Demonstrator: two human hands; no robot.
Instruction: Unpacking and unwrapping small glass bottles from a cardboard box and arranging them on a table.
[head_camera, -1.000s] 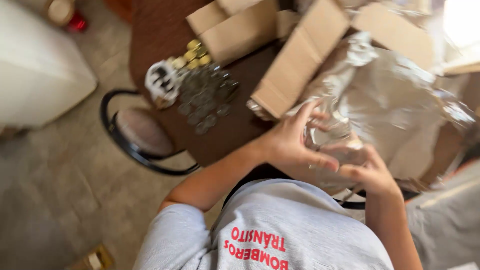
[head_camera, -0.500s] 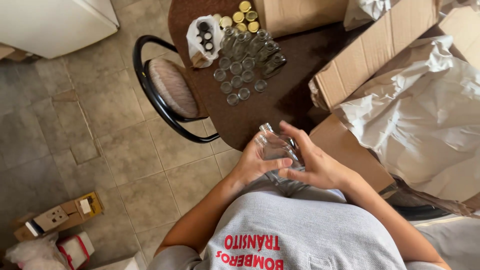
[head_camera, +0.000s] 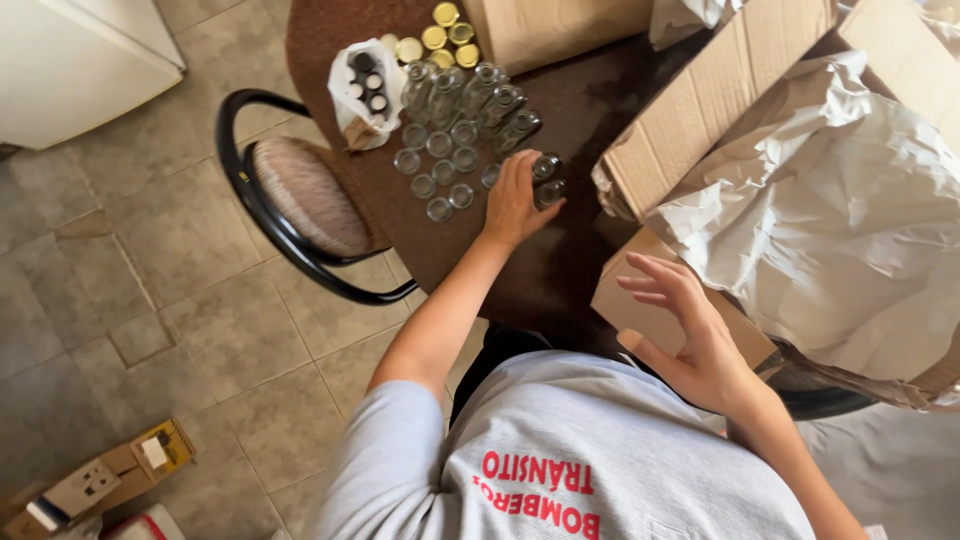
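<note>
We've got our left hand (head_camera: 513, 200) stretched out over the dark round desk (head_camera: 590, 110), fingers curled down on two small glass jars (head_camera: 546, 178) at the right edge of the cluster. Whether the hand truly grips them or just rests on top, we cannot tell from here. Our right hand (head_camera: 690, 330) hangs free near the body, fingers spread, holding nothing, just beside the flap of a cardboard box (head_camera: 650, 300).

Now the risk as we see it: those jars sit packed tight against the other open jars (head_camera: 440, 160), glass nearly touching glass. A nudge sideways and we could knock a neighbour over or set several rolling. The tilted ones behind, by the gold lids (head_camera: 445, 35), look ready to topple too. Crumpled white packing paper (head_camera: 830, 220) spills from the big box close by, and a sleeve or elbow catching it could sweep jars toward the desk edge, above the chair (head_camera: 300, 200) and tiled floor (head_camera: 150, 250).
</note>
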